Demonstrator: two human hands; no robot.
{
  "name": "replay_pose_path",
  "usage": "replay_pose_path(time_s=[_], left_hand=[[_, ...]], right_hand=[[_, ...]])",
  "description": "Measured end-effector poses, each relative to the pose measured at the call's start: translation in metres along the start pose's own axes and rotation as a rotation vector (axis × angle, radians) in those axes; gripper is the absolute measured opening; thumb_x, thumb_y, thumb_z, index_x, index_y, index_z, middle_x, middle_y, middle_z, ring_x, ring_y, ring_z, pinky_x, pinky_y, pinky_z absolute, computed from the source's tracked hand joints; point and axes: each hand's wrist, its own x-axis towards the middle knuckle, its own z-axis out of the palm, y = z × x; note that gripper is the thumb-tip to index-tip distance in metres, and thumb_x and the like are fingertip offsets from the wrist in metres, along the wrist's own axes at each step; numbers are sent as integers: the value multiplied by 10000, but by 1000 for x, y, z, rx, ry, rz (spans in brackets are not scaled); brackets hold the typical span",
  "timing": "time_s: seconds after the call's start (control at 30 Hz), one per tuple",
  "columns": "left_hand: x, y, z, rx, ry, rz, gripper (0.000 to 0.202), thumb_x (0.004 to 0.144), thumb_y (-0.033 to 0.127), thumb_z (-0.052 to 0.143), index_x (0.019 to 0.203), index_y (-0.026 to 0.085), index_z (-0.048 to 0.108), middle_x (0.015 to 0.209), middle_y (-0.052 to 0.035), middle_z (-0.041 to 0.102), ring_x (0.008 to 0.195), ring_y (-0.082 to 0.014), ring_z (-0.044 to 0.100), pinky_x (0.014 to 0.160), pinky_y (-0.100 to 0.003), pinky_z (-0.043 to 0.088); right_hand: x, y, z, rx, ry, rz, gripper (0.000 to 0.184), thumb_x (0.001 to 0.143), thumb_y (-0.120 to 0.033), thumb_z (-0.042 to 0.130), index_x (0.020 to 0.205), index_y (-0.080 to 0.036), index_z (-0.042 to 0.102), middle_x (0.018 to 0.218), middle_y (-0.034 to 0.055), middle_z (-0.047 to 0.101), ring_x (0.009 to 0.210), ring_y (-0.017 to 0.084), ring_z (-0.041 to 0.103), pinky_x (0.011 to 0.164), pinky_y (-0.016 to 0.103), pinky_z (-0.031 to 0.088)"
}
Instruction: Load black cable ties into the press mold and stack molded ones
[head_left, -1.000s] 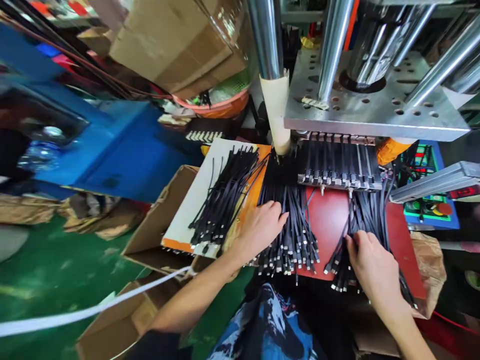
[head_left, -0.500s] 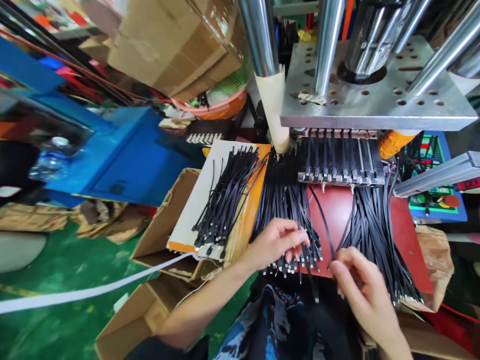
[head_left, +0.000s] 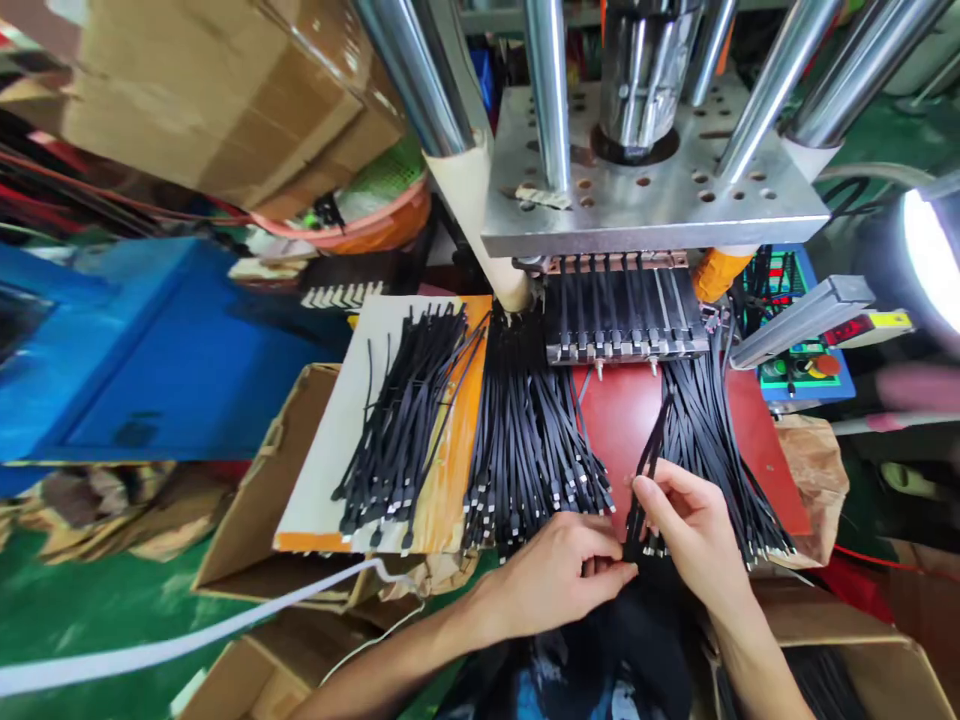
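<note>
My right hand (head_left: 690, 525) is closed on a few flat black cables (head_left: 652, 448) that stand up out of the fingers. Close beside it, my left hand (head_left: 559, 570) pinches the lower part of those cables near my lap; the exact lower ends are hidden by the fingers. To the left of the hands lies a dense middle bundle of black cables (head_left: 525, 430) with metal plug tips. Another cable bundle (head_left: 697, 430) fans out on the right, over the red board (head_left: 615, 410). Behind the hands, several cables sit side by side in a metal mould (head_left: 626, 305).
A steel press plate (head_left: 652, 215) with upright rods hangs above the mould. More cables (head_left: 409, 420) lie on a white and orange board (head_left: 322, 450) at left. Open cardboard boxes (head_left: 255, 480) stand below. A control box with buttons (head_left: 806, 370) is at right.
My left hand has moved right and down to meet the right hand, and both now grip the cables. The right hand held a single dangling cable before. The view has shifted to the right.
</note>
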Motion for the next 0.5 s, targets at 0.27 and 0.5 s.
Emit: replay_pose_path(time_s=[0.27, 0.5], left_hand=[[48, 38, -59, -239, 256, 112, 253, 978, 369, 697, 1042, 145, 796, 1018, -85, 771, 880, -185, 701, 798, -284, 544], [54, 38, -66, -310, 96, 146, 328, 980, 432, 730, 865, 135, 807, 915, -82, 749, 812, -170, 682, 748, -268, 537]], right_hand=[[-18, 17, 6, -188, -24, -151, 289, 1027, -396, 649, 808, -221, 721, 784, 22, 648, 711, 184, 595, 655, 281, 478], [-14, 8, 1, -241, 42, -232, 211, 1036, -346, 630, 901, -268, 773, 902, 41, 702, 830, 222, 671, 756, 317, 539]])
